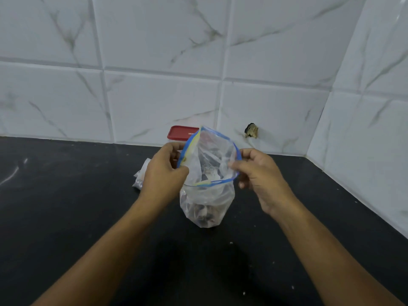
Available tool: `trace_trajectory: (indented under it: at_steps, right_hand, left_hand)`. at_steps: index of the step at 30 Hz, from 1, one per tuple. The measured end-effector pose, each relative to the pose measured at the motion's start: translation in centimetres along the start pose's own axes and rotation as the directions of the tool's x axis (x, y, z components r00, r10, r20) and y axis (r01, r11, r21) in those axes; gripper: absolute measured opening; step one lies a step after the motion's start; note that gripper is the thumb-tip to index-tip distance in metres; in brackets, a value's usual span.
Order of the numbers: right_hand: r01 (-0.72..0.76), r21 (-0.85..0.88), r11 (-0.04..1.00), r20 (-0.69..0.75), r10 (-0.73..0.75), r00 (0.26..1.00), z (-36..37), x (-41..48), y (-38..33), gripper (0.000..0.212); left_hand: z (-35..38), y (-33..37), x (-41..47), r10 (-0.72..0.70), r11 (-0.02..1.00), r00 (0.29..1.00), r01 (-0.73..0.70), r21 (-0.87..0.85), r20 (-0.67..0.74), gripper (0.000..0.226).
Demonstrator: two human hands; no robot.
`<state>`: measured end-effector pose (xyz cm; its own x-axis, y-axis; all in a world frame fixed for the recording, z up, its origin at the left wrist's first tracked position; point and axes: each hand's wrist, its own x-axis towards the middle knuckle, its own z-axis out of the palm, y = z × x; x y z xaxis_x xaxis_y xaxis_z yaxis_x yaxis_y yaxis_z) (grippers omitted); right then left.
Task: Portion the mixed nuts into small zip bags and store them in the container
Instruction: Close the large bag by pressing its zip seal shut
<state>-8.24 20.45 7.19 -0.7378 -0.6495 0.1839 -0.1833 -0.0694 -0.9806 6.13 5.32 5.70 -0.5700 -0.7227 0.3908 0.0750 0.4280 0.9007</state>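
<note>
At frame centre, the left hand (pixel 163 173) and right hand (pixel 257 173) pinch opposite rims of the zip bag (pixel 207 177) — mouth wide, nuts (pixel 204 214) at bottom — above the dark surface (pixel 66 206); red-lidded container (pixel 182 133) behind.

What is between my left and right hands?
The clear zip bag, its blue and yellow mouth held open, pinched by the left hand and right hand, as the head view shows.

1 view was taken from head height through a wide-angle lens. It was aimed forward and down at the table (pixel 66 217), close over the left hand (pixel 163 171) and right hand (pixel 262 175), with the tiled wall (pixel 154 96) faced beyond.
</note>
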Motion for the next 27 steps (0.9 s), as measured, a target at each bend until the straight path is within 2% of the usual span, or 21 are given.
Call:
trace_trajectory:
  at_steps: [1,3,5,7,10,13,16,18,20,27]
  right_hand:
    - [-0.048,0.071,0.996,0.049,0.045,0.998,-0.2,0.1,-0.3,0.009]
    - [-0.145,0.198,0.970,0.103,0.126,0.987,-0.5,0.6,-0.6,0.027]
    - [-0.181,0.256,0.950,0.130,0.151,0.980,-0.4,1.1,-1.1,0.022]
    - [-0.188,0.269,0.945,0.171,0.145,0.975,-0.1,1.4,-1.3,0.018]
    - [-0.210,0.265,0.941,0.239,0.147,0.960,0.2,1.7,-1.8,0.027]
    - [-0.271,0.250,0.930,0.283,0.197,0.939,0.5,2.1,-2.5,0.017]
    - [-0.346,0.253,0.903,0.327,0.257,0.909,0.7,2.3,-2.8,0.025]
    - [-0.385,0.278,0.880,0.349,0.280,0.894,1.0,2.6,-3.0,0.034]
    - [-0.411,0.332,0.849,0.356,0.291,0.888,1.2,2.8,-3.3,0.035]
    - [-0.436,0.379,0.816,0.384,0.290,0.876,2.0,3.7,-4.0,0.041]
  left_hand:
    - [-0.2,0.2,0.2,-0.054,0.992,0.997,0.060,-0.108,0.059,0.039]
    - [-0.4,0.8,0.7,-0.174,0.935,0.974,0.210,-0.286,0.147,0.016]
    - [-0.4,1.1,1.5,-0.236,0.887,0.956,0.286,-0.362,0.176,0.026]
    - [-0.4,1.4,2.2,-0.252,0.870,0.944,0.317,-0.379,0.211,0.029]
    - [-0.3,1.5,3.0,-0.293,0.842,0.922,0.374,-0.388,0.254,0.024]
    - [-0.4,1.6,4.0,-0.317,0.781,0.905,0.419,-0.462,0.285,0.013]
    - [-0.5,2.1,4.4,-0.399,0.680,0.835,0.547,-0.489,0.379,0.017]
    - [-0.5,2.5,4.6,-0.428,0.659,0.806,0.588,-0.469,0.409,0.023]
    - [-0.5,2.8,4.9,-0.452,0.634,0.789,0.613,-0.472,0.416,0.028]
    - [-0.2,3.6,6.1,-0.436,0.705,0.820,0.567,-0.425,0.370,0.013]
